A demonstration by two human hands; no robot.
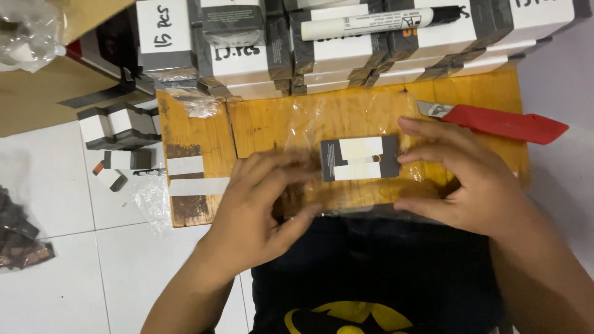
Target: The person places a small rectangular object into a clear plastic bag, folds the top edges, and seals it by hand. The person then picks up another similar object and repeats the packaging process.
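Observation:
A small flat grey-and-white card package (360,158) lies inside a clear plastic bag (309,133) on a low wooden board (198,133). My right hand (467,176) pinches the package's right edge with its fingertips, the thumb low beside the board's front edge. My left hand (263,207) is blurred at the package's left side, fingers curled on the plastic; whether it grips the plastic I cannot tell.
Stacks of grey-and-white wrapped boxes (346,52) line the board's far side, a white marker (383,22) on top. A red utility knife (501,122) lies at the right. Small loose boxes (117,127) and plastic scraps sit left on the white tiled floor (74,266).

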